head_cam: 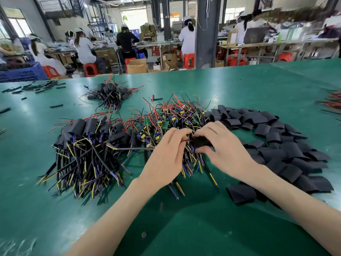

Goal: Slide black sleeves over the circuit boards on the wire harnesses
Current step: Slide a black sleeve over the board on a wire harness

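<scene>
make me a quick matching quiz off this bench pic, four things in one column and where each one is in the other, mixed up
Things
1. loose black sleeves
2. sleeved harnesses
3. bare circuit boards
4. single black sleeve

Places
A. heap to the left of the left hand
B. pinched in the right hand
C. heap just beyond both hands
D. heap spread to the right of the right hand

Pairs: 1-D, 2-A, 3-C, 4-B
</scene>
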